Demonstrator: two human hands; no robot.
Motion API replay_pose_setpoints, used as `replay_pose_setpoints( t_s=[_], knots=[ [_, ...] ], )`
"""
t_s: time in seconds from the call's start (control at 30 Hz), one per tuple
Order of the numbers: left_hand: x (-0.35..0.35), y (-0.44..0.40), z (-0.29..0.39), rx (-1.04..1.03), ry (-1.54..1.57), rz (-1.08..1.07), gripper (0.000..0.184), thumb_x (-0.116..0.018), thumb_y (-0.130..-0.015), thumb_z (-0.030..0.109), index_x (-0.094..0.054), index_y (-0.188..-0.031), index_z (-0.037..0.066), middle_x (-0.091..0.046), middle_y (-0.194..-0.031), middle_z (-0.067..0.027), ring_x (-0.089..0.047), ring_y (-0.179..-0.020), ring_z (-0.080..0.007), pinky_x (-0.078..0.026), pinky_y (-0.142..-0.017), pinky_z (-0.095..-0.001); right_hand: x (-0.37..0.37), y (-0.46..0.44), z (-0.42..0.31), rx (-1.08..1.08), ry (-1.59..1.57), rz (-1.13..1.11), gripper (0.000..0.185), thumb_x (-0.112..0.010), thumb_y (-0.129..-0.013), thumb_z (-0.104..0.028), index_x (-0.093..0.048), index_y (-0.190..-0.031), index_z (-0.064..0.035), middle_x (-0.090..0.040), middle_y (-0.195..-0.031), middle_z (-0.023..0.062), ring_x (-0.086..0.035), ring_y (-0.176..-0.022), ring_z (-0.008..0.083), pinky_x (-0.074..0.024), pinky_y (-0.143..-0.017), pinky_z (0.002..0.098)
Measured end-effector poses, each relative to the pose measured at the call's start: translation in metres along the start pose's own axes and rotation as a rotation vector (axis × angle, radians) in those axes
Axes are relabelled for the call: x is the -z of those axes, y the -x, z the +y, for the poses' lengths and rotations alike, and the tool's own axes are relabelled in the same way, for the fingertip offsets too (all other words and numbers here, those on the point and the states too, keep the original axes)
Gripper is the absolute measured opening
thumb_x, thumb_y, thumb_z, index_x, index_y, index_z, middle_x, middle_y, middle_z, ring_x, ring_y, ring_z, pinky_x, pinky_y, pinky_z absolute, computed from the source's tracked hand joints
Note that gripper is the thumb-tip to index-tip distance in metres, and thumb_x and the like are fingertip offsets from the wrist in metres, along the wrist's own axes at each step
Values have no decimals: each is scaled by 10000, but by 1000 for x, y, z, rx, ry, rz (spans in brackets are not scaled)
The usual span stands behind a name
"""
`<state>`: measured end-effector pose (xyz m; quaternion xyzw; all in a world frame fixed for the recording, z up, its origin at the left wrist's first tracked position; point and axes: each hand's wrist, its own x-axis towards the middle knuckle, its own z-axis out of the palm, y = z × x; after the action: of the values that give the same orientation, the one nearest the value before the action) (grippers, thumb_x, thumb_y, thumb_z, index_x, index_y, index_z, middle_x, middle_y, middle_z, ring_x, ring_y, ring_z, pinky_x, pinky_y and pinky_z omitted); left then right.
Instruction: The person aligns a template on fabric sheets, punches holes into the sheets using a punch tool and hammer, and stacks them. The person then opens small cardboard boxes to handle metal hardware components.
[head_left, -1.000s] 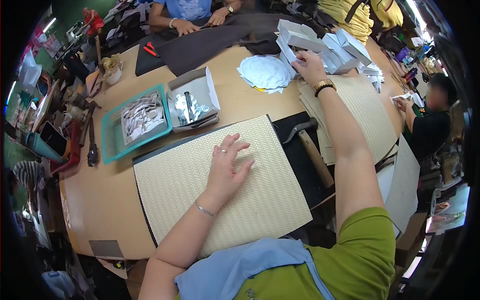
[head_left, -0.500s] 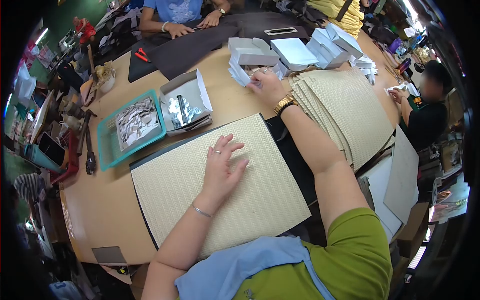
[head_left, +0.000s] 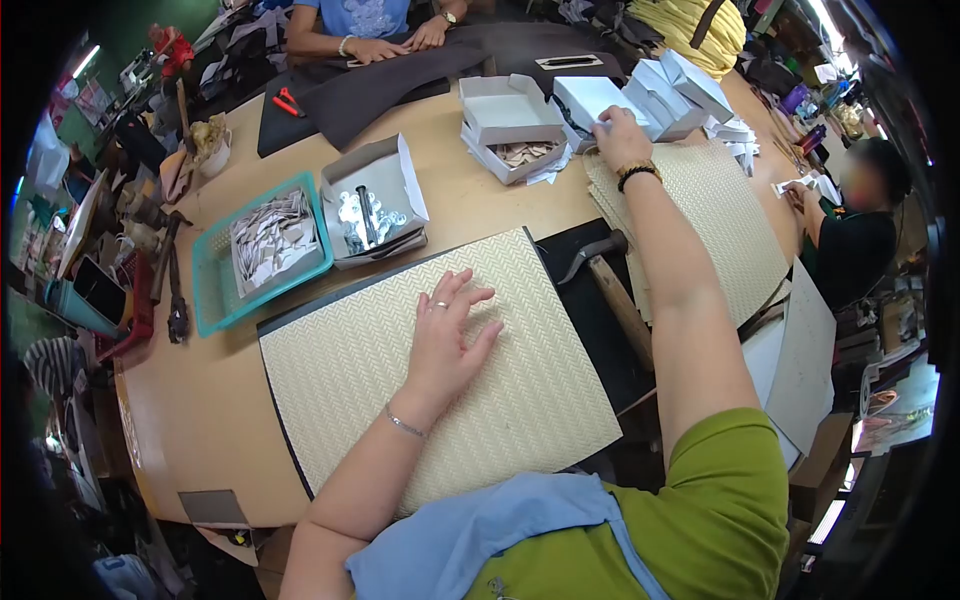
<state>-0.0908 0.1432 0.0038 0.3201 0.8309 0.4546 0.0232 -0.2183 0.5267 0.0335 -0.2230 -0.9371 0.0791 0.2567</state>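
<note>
Basket [head_left: 212, 275] in teal, left of centre, contains a smaller box of pale strips. Beside it, an open grey box [head_left: 385, 180] holds silvery pieces and a dark rod. Across the middle of the frame lies a cream woven sheet [head_left: 540, 390], with the left hand [head_left: 452, 335] over it, fingers loosely spread and grasping nothing. Above, a white box of small pieces [head_left: 523, 155] sits near the top centre. Right of centre, a wooden-handled hammer [head_left: 620, 310] lies by the sheet. At upper right, the right hand [head_left: 622, 138] is at the near edge of a pale box [head_left: 590, 100]; whether it grips anything cannot be told. A stack of woven sheets [head_left: 725, 215] lies further right.
</note>
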Motion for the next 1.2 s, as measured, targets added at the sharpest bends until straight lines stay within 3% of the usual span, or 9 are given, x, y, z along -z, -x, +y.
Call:
replay_pose_setpoints(
  t_s=[0.13,0.3,0.5,0.6,0.67,0.73,0.87,1.0,1.2],
  knots=[
    [0,1,0,10,28,12,357,-693,-813,201,-585,-1142,111,-460,-1381,-155,-351,-1342,-387,-155,-1099,-597,9,-30,3,11,-166,206,186,-620,-861,-268,-617,-968,-116,-657,-938,130,-638,-903,337,-500,-757,432],
    [1,0,2,36,72,24,390,-679,-825,164,-562,-1191,95,-453,-1390,-139,-366,-1346,-315,-177,-1119,-539,59,-16,-31,-12,-590,276,168,-662,-855,-229,-631,-933,-83,-653,-796,79,-631,-715,153,-499,-626,300],
    [5,-2,6,205,998,137,619,-690,-847,205,-376,-1367,85,-441,-1397,-85,-401,-1319,-220,-316,-1095,-363,88,115,-108,827,-773,116,143,-651,-821,3,-622,-928,-87,-669,-931,60,-654,-831,191,-517,-659,276],
    [-1,8,-26,37,1411,100,615,-664,-873,208,-342,-1386,104,-457,-1373,-63,-452,-1271,-216,-390,-1061,-367,99,174,-121,1119,-445,-47,97,-680,-759,-107,-620,-827,-140,-678,-945,32,-655,-796,151,-525,-628,287],
    [2,10,-15,265,1407,269,566,-645,-881,194,-361,-1357,85,-489,-1306,-70,-503,-1207,-212,-445,-1021,-404,100,186,-125,1382,-448,-37,109,-695,-746,-176,-622,-825,-156,-670,-909,12,-635,-698,114,-495,-543,259],
    [10,4,0,456,1270,376,557,-649,-874,183,-369,-1343,73,-501,-1276,-79,-512,-1190,-214,-448,-1014,-411,96,173,-119,1340,-542,47,194,-695,-679,-199,-615,-850,-156,-649,-916,1,-625,-736,152,-479,-563,278],
    [10,3,2,486,1180,339,559,-696,-846,124,-404,-1309,13,-521,-1251,-96,-509,-1159,-186,-402,-1015,-326,73,62,-75,589,-421,149,197,-652,-831,-267,-659,-935,-99,-665,-962,75,-649,-860,267,-516,-680,356],
    [4,7,-4,463,1107,221,596,-725,-825,136,-407,-1306,-18,-532,-1241,-115,-512,-1152,-187,-399,-1007,-317,14,-19,6,3,68,-203,363,-602,-854,-412,-673,-1089,-145,-654,-1136,101,-599,-1090,275,-458,-911,443],
    [3,6,-1,480,1070,178,627,-744,-812,141,-401,-1303,-42,-530,-1246,-124,-518,-1149,-195,-406,-1002,-328,-5,-20,19,-199,111,-359,340,-590,-862,-420,-671,-1125,-220,-647,-1185,54,-601,-1108,261,-423,-937,500]
  ],
)
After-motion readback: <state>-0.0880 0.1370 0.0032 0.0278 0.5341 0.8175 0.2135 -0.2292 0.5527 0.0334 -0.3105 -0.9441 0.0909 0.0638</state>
